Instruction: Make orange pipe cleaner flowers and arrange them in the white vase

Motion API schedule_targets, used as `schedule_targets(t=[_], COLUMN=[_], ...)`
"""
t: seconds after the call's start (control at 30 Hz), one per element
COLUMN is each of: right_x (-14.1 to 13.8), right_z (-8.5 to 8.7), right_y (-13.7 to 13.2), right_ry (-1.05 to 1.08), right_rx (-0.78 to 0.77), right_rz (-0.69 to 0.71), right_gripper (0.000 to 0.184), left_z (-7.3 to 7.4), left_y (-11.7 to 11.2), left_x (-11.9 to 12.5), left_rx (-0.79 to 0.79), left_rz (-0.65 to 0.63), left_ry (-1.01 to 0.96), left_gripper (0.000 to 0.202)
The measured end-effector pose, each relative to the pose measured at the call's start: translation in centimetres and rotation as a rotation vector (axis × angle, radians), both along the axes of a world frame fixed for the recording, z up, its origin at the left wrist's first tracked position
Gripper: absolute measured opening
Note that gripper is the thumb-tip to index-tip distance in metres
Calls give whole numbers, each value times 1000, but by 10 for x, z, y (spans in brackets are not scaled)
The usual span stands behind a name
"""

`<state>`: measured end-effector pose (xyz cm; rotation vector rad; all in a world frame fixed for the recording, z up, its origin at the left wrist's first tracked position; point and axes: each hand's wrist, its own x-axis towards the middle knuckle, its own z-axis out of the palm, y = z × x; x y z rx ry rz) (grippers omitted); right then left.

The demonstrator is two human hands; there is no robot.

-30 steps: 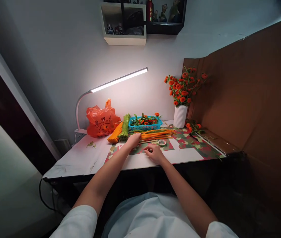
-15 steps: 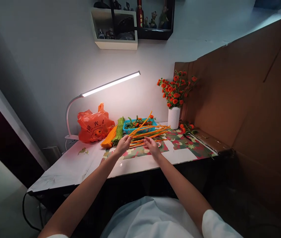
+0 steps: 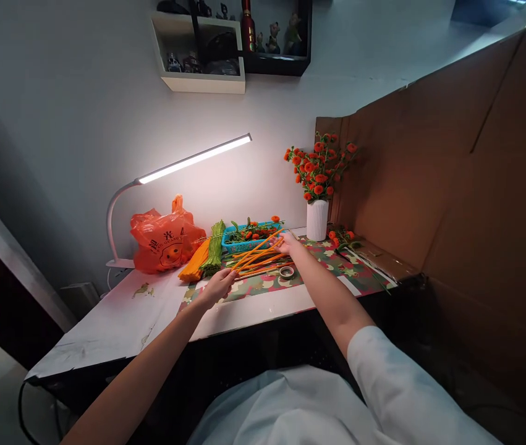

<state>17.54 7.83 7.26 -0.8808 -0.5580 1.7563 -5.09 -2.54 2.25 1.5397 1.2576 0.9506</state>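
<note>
My left hand point(image 3: 220, 285) is closed around the near ends of a few long orange pipe cleaners point(image 3: 257, 250), which slant up and away to the right. At their far ends is my right hand point(image 3: 283, 243), palm partly turned up and fingers apart, touching or very near the tips. Beneath, more loose orange pipe cleaners lie across the patterned mat point(image 3: 263, 284). A roll of tape point(image 3: 286, 272) rests on the mat below my right wrist. Behind my hands stands a blue basket point(image 3: 239, 246) with orange flowers and green stems in it.
Left of the basket lie a green pipe cleaner bundle point(image 3: 215, 247) and an orange bundle point(image 3: 194, 262). An orange plastic bag point(image 3: 165, 238) sits by the lit desk lamp point(image 3: 198, 157). A white vase point(image 3: 317, 221) of orange flowers stands at the back, beside a tall cardboard panel point(image 3: 397, 173).
My right hand has moved forward to the far ends of the orange pipe cleaners, and its fingers have spread. My left hand has come back nearer and lower, still holding them. The view has shifted slightly.
</note>
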Motion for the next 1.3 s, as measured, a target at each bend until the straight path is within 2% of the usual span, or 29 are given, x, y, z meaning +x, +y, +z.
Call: schedule_targets(t=[0.13, 0.2, 0.3, 0.4, 0.5, 0.57, 0.63, 0.73, 0.8, 0.87, 1.03, 1.13, 1.23, 1.3], right_x=[-22, -38, -51, -48, -44, -46, -52, -63, -69, -72, -74, -73, -62, -45], right_z=[-5, -3, 7, 23, 38, 44, 47, 44, 41, 36, 24, 20, 27, 39], right_y=[-26, -40, -52, -58, -68, -76, -85, -94, -98, -98, -93, -90, -87, -84], right_ry=[50, 32, -17, -64, -188, -314, -465, -710, -855, -956, -918, -879, -884, -921], right_rx=[87, 168, 367, 492, 559, 631, 734, 942, 1029, 1036, 947, 910, 993, 1049], right_rz=[70, 116, 57, 24, 21, 59, 103, 90, 72, 72, -18, -52, -161, -242], right_gripper=[38, 34, 18, 16, 20, 21, 20, 12, 10, 11, 14, 22, 34, 33], left_z=[-5, -7, -9, -4, 17, 42, 70, 104, 114, 114, 101, 102, 112, 122], left_y=[-10, -15, -24, -31, -33, -31, -26, -12, -1, 9, 19, 17, 14, 11], left_x=[7, 14, 21, 23, 23, 24, 29, 38, 42, 44, 42, 37, 25, 11], left_rx=[-17, -15, -20, -11, 216, 434, 594, 732, 704, 665, 413, 259, 191, 192], left_rz=[-39, -67, -121, -170, -59, 115, 282, 442, 494, 518, 329, 306, 258, 181], left_ry=[-169, -188, -148, -96, -42, -53, -82, -137, -179, -219, -519, -615, -579, -486], left_gripper=[44, 44, 46, 48, 47, 51, 46, 40, 38, 37, 44, 41, 40, 39])
